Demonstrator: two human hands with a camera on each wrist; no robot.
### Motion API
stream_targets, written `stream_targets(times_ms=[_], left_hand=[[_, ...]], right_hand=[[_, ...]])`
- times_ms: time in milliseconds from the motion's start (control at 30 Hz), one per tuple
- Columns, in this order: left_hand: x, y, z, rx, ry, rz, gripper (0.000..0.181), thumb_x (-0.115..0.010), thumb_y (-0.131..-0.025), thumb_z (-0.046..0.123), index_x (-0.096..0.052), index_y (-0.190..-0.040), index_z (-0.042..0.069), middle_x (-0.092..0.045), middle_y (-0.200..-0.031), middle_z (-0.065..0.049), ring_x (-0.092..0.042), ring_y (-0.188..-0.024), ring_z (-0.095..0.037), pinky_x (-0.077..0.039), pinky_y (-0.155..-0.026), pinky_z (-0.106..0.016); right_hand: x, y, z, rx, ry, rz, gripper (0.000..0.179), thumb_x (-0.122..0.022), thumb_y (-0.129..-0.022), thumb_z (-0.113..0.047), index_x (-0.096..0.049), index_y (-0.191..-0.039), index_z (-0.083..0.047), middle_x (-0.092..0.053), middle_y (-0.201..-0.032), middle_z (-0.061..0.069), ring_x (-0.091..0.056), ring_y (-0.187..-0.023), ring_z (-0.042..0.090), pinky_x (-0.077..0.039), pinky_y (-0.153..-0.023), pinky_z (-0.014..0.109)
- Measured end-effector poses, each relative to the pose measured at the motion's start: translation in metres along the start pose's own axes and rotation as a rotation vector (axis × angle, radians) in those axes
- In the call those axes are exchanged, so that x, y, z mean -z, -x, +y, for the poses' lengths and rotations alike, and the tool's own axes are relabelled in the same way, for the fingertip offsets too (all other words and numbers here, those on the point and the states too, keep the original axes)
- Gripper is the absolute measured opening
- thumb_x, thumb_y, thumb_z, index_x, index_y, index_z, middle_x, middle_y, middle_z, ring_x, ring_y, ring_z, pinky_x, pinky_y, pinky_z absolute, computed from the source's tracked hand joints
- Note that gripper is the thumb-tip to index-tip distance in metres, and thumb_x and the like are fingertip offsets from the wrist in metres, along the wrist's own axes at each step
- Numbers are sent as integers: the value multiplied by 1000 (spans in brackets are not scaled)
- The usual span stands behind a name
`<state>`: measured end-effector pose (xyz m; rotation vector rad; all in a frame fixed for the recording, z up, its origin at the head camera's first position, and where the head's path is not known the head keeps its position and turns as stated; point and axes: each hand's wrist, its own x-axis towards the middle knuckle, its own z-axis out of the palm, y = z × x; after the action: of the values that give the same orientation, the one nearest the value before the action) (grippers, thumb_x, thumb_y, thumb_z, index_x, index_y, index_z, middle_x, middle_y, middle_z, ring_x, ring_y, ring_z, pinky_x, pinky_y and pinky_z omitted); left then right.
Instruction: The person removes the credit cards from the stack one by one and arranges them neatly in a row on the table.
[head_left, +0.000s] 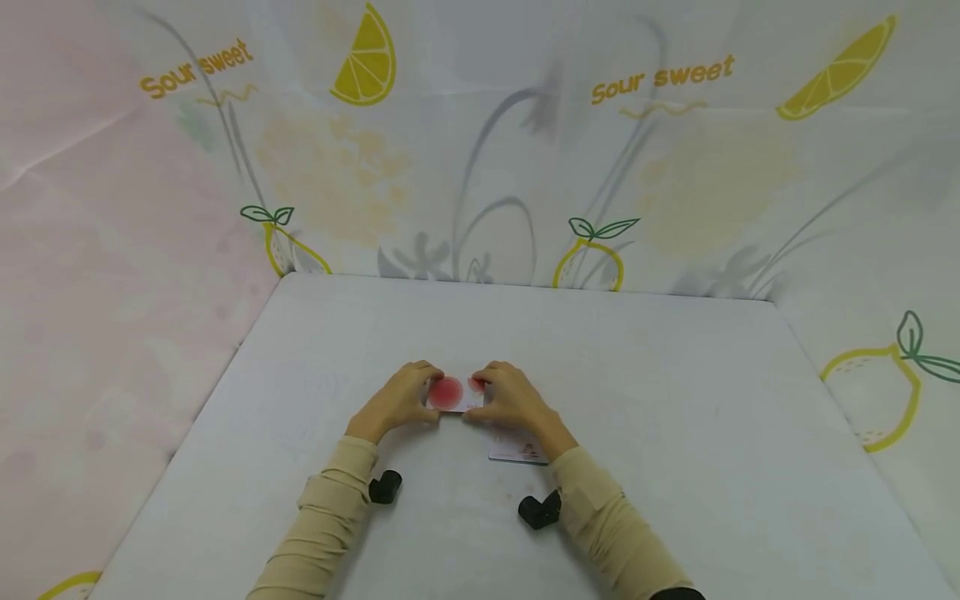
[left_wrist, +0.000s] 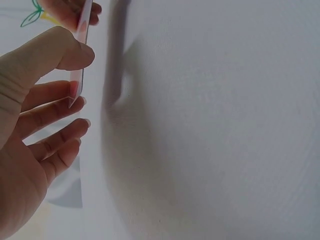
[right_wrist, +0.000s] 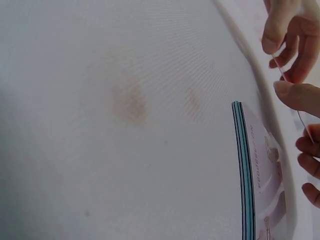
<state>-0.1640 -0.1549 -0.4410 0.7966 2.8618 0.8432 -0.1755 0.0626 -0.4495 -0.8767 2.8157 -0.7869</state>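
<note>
A thin white card [head_left: 453, 397] with red round patches is held between both hands above the table. My left hand [head_left: 399, 402] pinches its left end, with the thumb on the near side and fingertips behind. At the right end, my right hand [head_left: 517, 400] pinches it the same way and covers part of the print. The left wrist view shows the card [left_wrist: 76, 86] almost edge-on, off the surface. Below my right hand lies a small stack of printed cards [right_wrist: 260, 170] with teal and dark striped edges; in the head view the right hand partly hides it.
A white cloth-covered table [head_left: 660, 433] lies under the hands. Behind it hangs a backdrop [head_left: 480, 167] printed with lemons and words. Black wrist devices [head_left: 386, 487] sit at both beige sleeves [head_left: 322, 517].
</note>
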Motion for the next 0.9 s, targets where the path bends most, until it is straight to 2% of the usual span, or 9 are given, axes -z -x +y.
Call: stream_targets(times_ms=[200, 900], left_hand=[[2, 2, -1, -19, -8, 15, 55, -78, -62, 7, -60, -111, -9, -62, -107, -18, -56, -103, -35, -45, -92, -46], [9, 4, -10, 40, -25, 13, 57, -75, -61, 5, -59, -113, -11, -60, -111, -21, -53, -105, -38, -42, -95, -47]], right_hand=[[-2, -3, -2, -11, 9, -5, 61, -81, -69, -41, -65, -115, -4, -62, -109, 10, -56, -104, 26, -44, -92, 42], [-11, -16, -10, -2, -20, 42, 59, -82, -69, -38, -66, -113, -3, -64, -104, 8, -58, -98, 23, -47, -87, 37]])
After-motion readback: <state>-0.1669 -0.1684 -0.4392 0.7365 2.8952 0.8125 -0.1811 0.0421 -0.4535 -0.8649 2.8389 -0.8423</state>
